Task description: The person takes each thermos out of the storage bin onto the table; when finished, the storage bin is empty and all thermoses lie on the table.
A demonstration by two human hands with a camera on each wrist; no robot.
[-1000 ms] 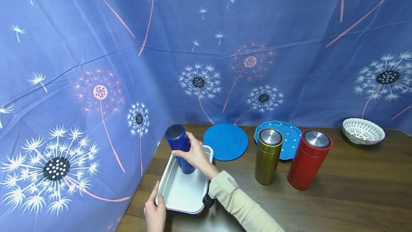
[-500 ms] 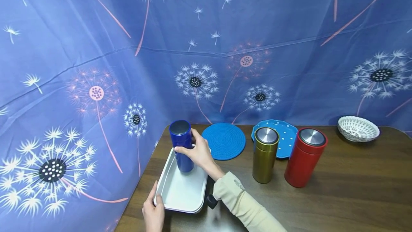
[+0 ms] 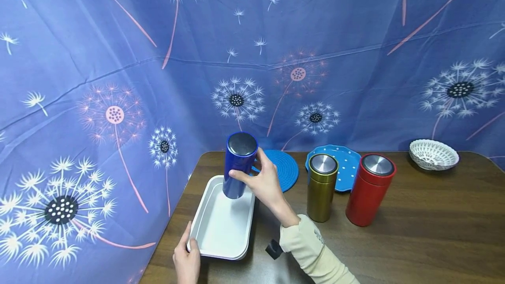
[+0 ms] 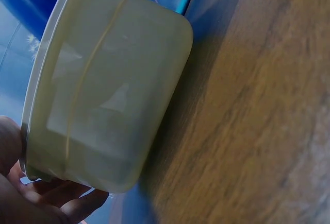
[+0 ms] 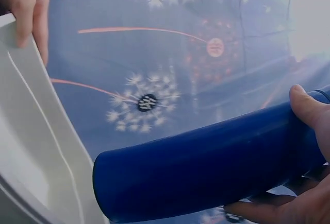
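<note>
Two hands were at work: the right hand (image 3: pixel 267 181) gripped the blue canister (image 3: pixel 238 165), fingers curled round its side, holding it clear above the white tray (image 3: pixel 221 249). At seven o'clock of the canister, the left hand (image 3: pixel 187 261) pinched the tray's near corner.

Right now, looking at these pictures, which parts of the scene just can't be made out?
- Blue metal canister: in the head view the right hand covers part of its side; the right wrist view cuts off its lid.
- White rectangular tray: its near corner is hidden under the left hand in the head view.
- Blue dotted plate: partly hidden behind the gold canister and red canister.
- Wooden table: blurred in the left wrist view.
</note>
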